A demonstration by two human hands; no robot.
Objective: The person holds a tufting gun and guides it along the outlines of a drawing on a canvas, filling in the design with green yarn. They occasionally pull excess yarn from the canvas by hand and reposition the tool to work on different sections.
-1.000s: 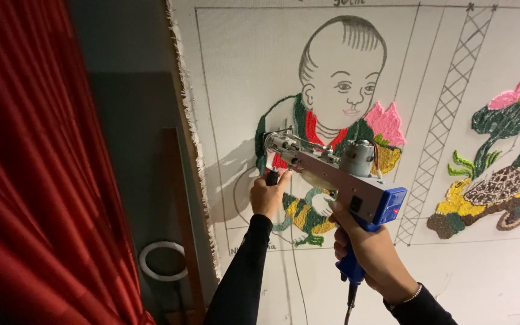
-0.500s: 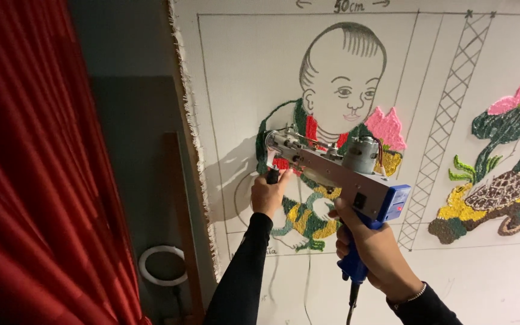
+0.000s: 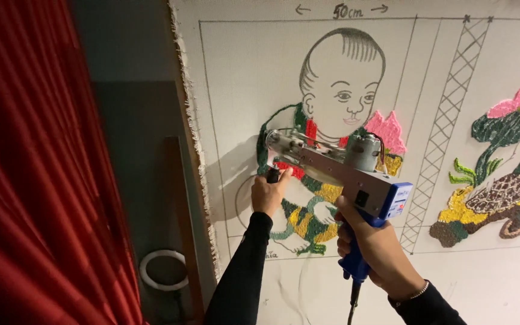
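A silver and blue tufting gun is pressed nose-first against an upright white cloth. My right hand grips its blue rear handle, with a cable hanging below. My left hand is closed around the black front grip under the gun's nose. The nose touches the cloth at the red and green tufted patch of a drawn child figure, whose head is only outlined. Yellow and green tufting fills the area below the gun.
A red curtain hangs at the left. A white ring sits low beside a wooden frame post. On the cloth's right are a drawn lattice strip and a tufted pink, green and yellow motif.
The gun and both hands have crept slightly upward along the cloth; the grips on both handles are unchanged.
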